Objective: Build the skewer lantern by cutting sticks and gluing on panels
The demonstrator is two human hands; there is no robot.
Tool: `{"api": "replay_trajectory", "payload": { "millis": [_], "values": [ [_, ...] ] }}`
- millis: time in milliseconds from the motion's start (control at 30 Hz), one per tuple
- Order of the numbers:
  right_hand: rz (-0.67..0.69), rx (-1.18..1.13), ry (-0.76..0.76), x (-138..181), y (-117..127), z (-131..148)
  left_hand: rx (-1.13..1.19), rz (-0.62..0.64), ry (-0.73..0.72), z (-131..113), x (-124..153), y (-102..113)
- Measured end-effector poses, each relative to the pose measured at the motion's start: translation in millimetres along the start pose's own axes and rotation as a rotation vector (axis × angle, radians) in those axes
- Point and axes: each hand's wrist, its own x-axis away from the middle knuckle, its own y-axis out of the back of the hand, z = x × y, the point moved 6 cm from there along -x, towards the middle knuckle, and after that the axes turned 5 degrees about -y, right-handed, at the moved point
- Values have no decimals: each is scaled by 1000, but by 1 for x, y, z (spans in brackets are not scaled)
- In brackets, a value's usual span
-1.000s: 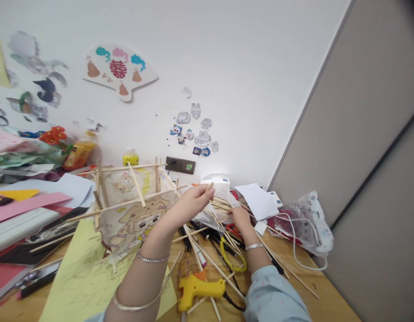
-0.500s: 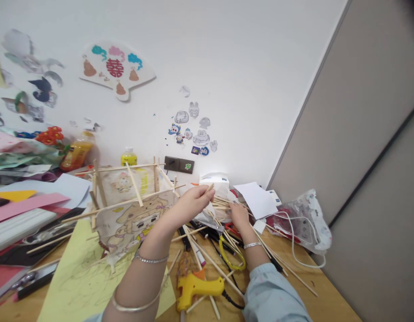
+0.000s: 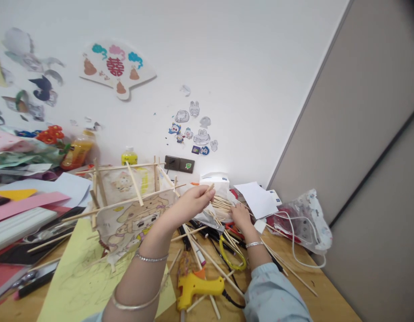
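While the person is leaning over the desk, the head view is showing both hands above a clutter of craft supplies. The left hand is closing its thumb and fingers in a pinch around a pale stick, whose blunt end is poking out above the knuckles; how much more lies inside the grip, I cannot tell. The right hand is resting with half-curled fingers at the right edge of a bundle of sticks, near the wall; whether it is gripping any, I cannot tell. The left hand is probably staying off the pile so that its stick is remaining apart from the rest, while the bundle is lying in an open plastic wrapper, which is perhaps holding it together. A glue gun is lying close to the person, apparently for easy reach.

As for materials, the sticks are looking thin, straight and wooden. To the left, a boxy stick frame is carrying a thin, creased, off-white panel with cartoon figures, and is standing partly over a flat yellow sheet. The gun is showing smooth yellow plastic.
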Motion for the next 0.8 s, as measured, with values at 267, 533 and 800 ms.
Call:
{"api": "replay_trajectory", "payload": {
  "millis": [267,533,800],
  "values": [
    [-1,-257,-16,1,3,-6,-29,-8,14,2,1,3],
    [-279,-877,-36,-1,62,-37,-4,-111,73,8,2,12],
    [-455,-1378,76,43,148,-55,-42,-238,-24,-11,2,20]
  ]
}}
